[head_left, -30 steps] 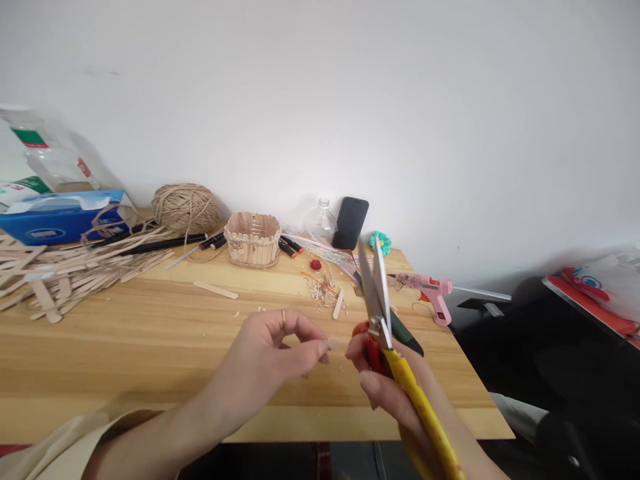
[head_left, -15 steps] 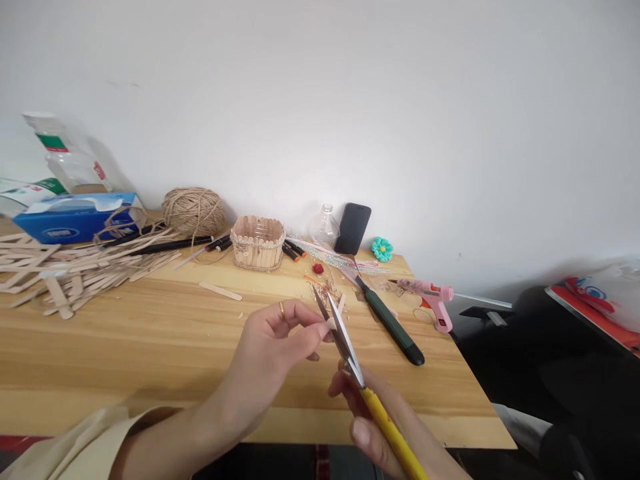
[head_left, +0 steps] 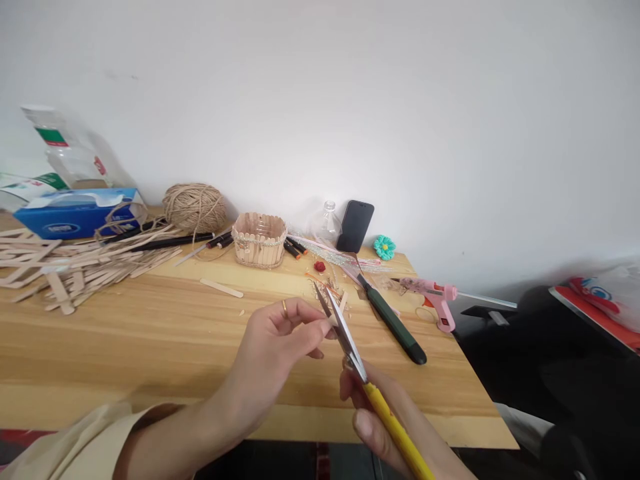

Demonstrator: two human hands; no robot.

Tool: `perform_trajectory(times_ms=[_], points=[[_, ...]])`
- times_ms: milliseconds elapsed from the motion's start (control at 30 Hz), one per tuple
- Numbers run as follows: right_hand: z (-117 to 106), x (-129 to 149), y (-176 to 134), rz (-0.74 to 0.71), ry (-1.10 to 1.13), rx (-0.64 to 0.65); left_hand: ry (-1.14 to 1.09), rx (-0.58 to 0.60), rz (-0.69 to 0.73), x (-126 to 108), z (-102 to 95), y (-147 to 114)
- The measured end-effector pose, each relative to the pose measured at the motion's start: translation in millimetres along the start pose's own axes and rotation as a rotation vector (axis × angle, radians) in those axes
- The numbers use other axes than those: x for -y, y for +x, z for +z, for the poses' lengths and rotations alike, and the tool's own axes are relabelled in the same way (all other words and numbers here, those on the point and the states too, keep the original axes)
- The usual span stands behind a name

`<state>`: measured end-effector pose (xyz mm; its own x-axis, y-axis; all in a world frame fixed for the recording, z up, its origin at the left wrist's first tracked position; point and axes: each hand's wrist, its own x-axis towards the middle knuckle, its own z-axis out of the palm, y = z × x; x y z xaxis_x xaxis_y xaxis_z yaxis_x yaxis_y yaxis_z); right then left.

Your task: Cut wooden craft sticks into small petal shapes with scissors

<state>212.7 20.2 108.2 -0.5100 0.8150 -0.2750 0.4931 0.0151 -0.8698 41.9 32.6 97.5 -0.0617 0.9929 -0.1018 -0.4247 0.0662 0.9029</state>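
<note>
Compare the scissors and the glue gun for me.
The scissors are held in the right hand; the glue gun lies on the table. The scissors' visible handle is yellow, the glue gun mostly pink. The scissors have two blades, tips apart; the glue gun has one nozzle. Both are hand tools.

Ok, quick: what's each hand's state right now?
Left hand: closed, pinching a tiny pale piece, too small to identify.
Right hand: closed around yellow-handled scissors, blades parted.

Your left hand (head_left: pixel 273 347): plain, slim gold-coloured ring (head_left: pixel 284 308) on one finger. Your left sleeve (head_left: pixel 83 445): cream cloth, loose, softly creased, wide-mouthed.
</note>
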Motion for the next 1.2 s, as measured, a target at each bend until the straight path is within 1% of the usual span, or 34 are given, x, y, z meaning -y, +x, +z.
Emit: perform_trajectory(times_ms=[100,267,433,533,1033,1200], points=[[0,5,-1,-0.017,0.046,0.000,-0.007,0.006,0.002,0,0.6,0],[2,9,-1,-0.032,0.054,-0.030,-0.010,0.006,-0.003,0,0.9,-1],[1,3,8,-0.050,0.072,0.040,-0.016,0.013,0.000,1,0.2,0],[0,1,10,-0.055,0.055,0.049,-0.017,0.021,0.006,2,-0.1,0],[1,10,7,-0.009,0.000,-0.027,-0.006,-0.003,0.012,0,-0.4,-1],[2,6,7,0.007,-0.055,-0.067,-0.002,0.004,-0.045,-4,-3.6,-1]])
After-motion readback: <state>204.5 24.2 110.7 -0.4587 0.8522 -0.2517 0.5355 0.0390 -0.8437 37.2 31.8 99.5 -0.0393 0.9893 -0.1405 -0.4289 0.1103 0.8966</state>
